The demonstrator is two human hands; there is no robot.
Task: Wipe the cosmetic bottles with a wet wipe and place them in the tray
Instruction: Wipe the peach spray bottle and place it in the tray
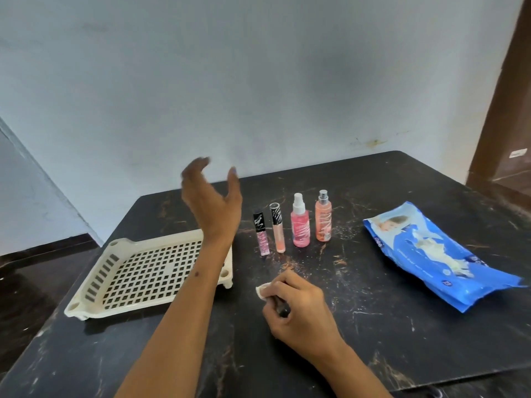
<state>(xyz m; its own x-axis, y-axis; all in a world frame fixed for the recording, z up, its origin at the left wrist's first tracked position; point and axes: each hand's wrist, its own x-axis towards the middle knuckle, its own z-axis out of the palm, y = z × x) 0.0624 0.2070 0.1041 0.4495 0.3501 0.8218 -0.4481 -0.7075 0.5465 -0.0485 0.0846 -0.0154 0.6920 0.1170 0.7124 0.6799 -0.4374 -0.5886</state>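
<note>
Cosmetic bottles stand in a short row near the middle of the dark, marble-veined tabletop [373,326]: a small pink gloss tube [261,234] with a black cap, a taller peach gloss tube [277,227] with a black-and-white striped cap, a translucent pink spray bottle [300,221] with a clear overcap, and an orange spray bottle [323,217] with a bare grey nozzle. All four are upright and close together without clearly touching. Toward the left edge sits the tray [94,278], cream plastic, rectangular, with a square-grid perforated floor, slotted side walls and round corner posts; its right rim is partly hidden by the left forearm. The left hand [211,201] is raised above the tray's far right corner, fingers [201,163] spread and loosely arched, holding nothing, its outline blurred. The right hand [298,307] rests low near the front of the tabletop, its fingers curled around a dark slim object [283,310], only whose end shows, so what it is cannot be told; a crumpled white wet wipe [262,291] pokes out at the fingertips. Toward the right edge lies a blue, glossy, soft wipes pack [431,254], wrinkled, its printing too small to read. A pale blue-grey wall [258,81] rises behind the far edge.
</note>
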